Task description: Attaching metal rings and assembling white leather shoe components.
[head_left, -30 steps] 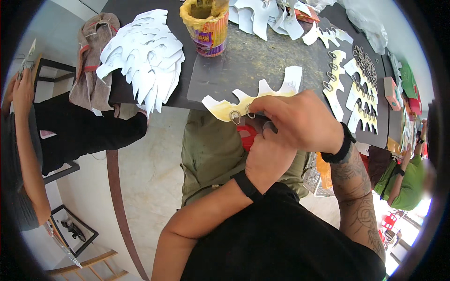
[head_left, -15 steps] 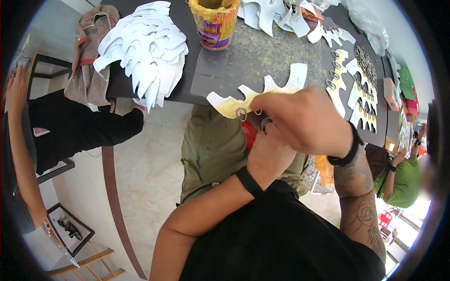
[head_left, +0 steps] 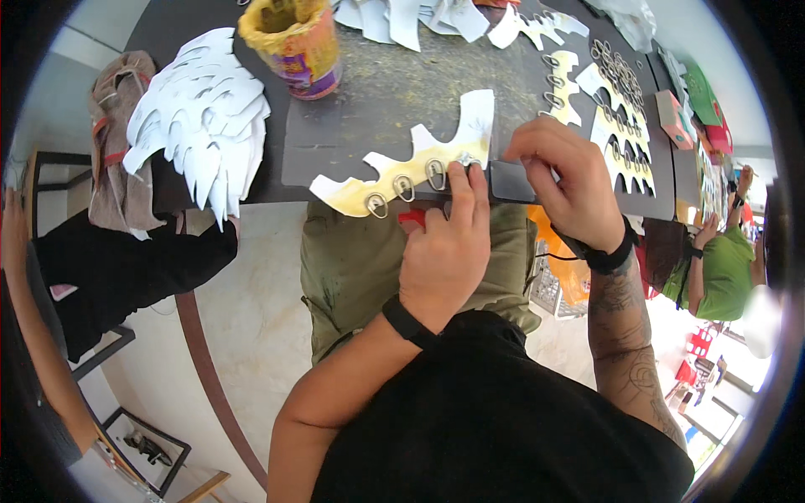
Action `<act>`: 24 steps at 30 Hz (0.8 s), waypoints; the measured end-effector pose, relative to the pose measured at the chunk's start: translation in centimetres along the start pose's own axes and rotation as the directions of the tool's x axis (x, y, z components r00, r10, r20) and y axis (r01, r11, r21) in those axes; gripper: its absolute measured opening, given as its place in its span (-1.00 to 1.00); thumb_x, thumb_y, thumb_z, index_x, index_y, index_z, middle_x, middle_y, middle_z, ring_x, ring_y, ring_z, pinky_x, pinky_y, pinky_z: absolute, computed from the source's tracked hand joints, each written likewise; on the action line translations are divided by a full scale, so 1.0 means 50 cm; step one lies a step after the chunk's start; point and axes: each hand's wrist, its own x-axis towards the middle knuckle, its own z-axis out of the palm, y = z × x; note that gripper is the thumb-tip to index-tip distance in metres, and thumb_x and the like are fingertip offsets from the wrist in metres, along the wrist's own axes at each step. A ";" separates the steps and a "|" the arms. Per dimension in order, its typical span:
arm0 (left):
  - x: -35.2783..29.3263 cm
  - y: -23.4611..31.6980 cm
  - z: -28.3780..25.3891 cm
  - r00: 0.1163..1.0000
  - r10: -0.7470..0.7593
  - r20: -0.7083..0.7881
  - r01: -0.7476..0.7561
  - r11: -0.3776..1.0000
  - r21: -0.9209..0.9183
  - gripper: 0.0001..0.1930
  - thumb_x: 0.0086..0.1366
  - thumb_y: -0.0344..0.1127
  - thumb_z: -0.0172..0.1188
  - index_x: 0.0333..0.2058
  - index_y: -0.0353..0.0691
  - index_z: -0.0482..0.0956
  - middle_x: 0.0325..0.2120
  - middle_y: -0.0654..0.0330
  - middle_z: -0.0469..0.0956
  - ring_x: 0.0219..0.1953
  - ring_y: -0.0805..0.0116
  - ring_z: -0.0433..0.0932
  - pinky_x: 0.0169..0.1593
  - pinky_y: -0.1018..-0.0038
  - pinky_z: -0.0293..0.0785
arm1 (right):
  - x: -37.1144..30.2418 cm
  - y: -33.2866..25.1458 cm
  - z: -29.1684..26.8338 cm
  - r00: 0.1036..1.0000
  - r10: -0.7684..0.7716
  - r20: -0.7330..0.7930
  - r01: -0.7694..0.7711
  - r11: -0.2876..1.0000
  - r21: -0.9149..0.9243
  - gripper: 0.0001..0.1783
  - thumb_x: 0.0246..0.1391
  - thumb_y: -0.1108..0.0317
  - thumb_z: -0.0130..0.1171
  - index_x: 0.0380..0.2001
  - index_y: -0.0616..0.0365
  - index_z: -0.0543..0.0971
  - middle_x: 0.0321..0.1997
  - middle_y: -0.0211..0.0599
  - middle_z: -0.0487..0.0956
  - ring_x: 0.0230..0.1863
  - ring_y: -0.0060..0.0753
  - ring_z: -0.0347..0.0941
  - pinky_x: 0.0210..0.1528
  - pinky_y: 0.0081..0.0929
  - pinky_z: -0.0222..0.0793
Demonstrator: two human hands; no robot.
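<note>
A white cut-out strip with scalloped points (head_left: 352, 194) lies at the table's front edge, yellow glue smeared along it. Several oval metal rings (head_left: 403, 188) sit in a row on its glued edge. My left hand (head_left: 449, 247) has its fingers stretched out, two fingertips pressing on the strip beside the rightmost ring (head_left: 467, 158). To the right, my right hand (head_left: 570, 180) hovers above a dark flat rectangular piece (head_left: 512, 183) at the table edge. Its fingers are bent but apart, and nothing shows between them.
A tub caked with yellow glue (head_left: 314, 63) stands at the back left. Beside it lies a pile of white cut-outs (head_left: 197, 117), then a brown towel (head_left: 122, 142). Glued strips with rings (head_left: 620, 126) and a heap of rings (head_left: 616, 74) occupy the right. Other people sit at both sides.
My hands, close together over the strip before, have parted: the right moved off to the right, while the left now presses on the strip. More of the strip and its rings shows.
</note>
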 end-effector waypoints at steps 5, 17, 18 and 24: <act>0.002 -0.005 0.008 0.997 0.033 -0.073 -0.032 0.999 0.018 -0.47 0.27 -0.35 0.17 0.23 -0.30 0.57 0.21 -0.03 0.52 -0.50 0.44 0.49 -0.37 0.51 0.60 | -0.040 0.024 0.036 0.985 -0.164 -0.048 0.161 0.985 -0.067 -0.59 -0.08 0.67 0.20 -0.12 0.13 0.72 -0.09 -0.21 0.62 -0.20 -0.08 0.61 -0.17 -0.28 0.56; 0.006 -0.014 -0.001 0.996 0.061 -0.067 -0.065 0.996 -0.061 -0.44 0.25 -0.32 0.22 0.24 -0.33 0.56 0.23 -0.08 0.51 -0.38 0.37 0.64 -0.39 0.53 0.63 | -0.042 0.027 0.064 0.977 -0.208 -0.055 0.190 0.955 -0.229 -0.53 -0.08 0.54 0.23 -0.01 0.15 0.70 -0.10 -0.30 0.58 -0.15 -0.17 0.54 -0.15 -0.26 0.53; 0.005 -0.015 -0.008 0.998 0.051 -0.026 -0.054 0.990 -0.129 -0.37 0.23 -0.29 0.30 0.28 -0.36 0.50 0.24 -0.12 0.48 -0.33 0.27 0.69 -0.34 0.46 0.66 | -0.044 0.025 0.063 0.976 -0.214 -0.036 0.198 0.944 -0.264 -0.54 -0.07 0.51 0.23 -0.01 0.15 0.70 -0.10 -0.32 0.58 -0.15 -0.19 0.52 -0.16 -0.28 0.53; 0.007 -0.030 -0.025 0.998 0.038 0.058 -0.021 0.960 -0.280 -0.32 0.23 -0.30 0.33 0.31 -0.42 0.44 0.26 -0.16 0.43 -0.21 0.10 0.75 -0.23 0.36 0.70 | -0.045 0.021 0.057 0.976 -0.219 0.003 0.209 0.929 -0.306 -0.55 -0.07 0.47 0.23 -0.03 0.17 0.69 -0.10 -0.34 0.58 -0.14 -0.22 0.52 -0.15 -0.29 0.52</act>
